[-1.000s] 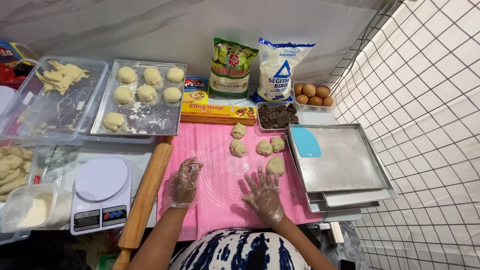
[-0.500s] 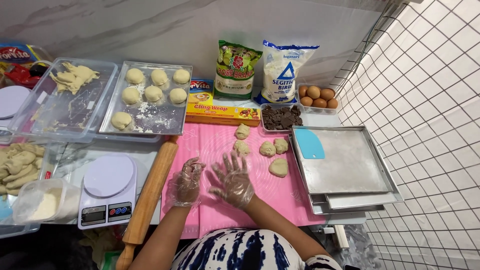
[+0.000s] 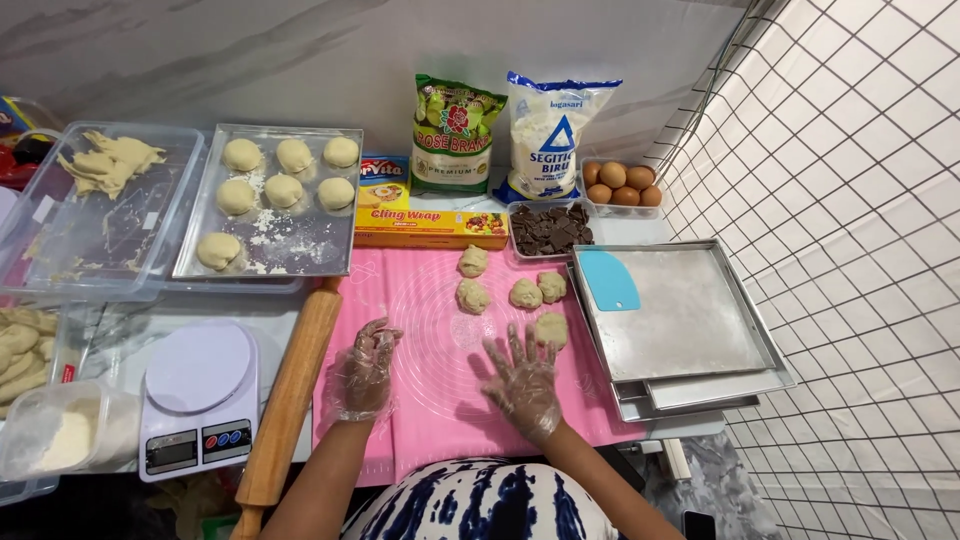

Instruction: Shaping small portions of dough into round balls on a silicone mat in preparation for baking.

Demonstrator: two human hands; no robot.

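Note:
Both my hands wear thin clear plastic gloves and rest over a pink silicone mat (image 3: 430, 420). My left hand (image 3: 362, 370) lies near the mat's left edge with fingers loosely curled, holding nothing. My right hand (image 3: 522, 382) is spread flat on the mat, fingertips just short of the nearest dough piece (image 3: 550, 329). Several more small dough pieces (image 3: 473, 296) sit farther back on the mat. A wooden rolling pin (image 3: 292, 395) lies left of the mat.
A metal tray of dough balls (image 3: 262, 248) and a clear tub of dough scraps (image 3: 95, 215) stand at the back left. A white kitchen scale (image 3: 198, 398), stacked metal trays (image 3: 690, 330) with a blue scraper (image 3: 609, 281), chocolate pieces (image 3: 549, 229), eggs (image 3: 620, 183), flour bags and a wire grid on the right.
My right hand slid left across the mat, then back right toward the nearest dough piece. My left hand stayed almost in place.

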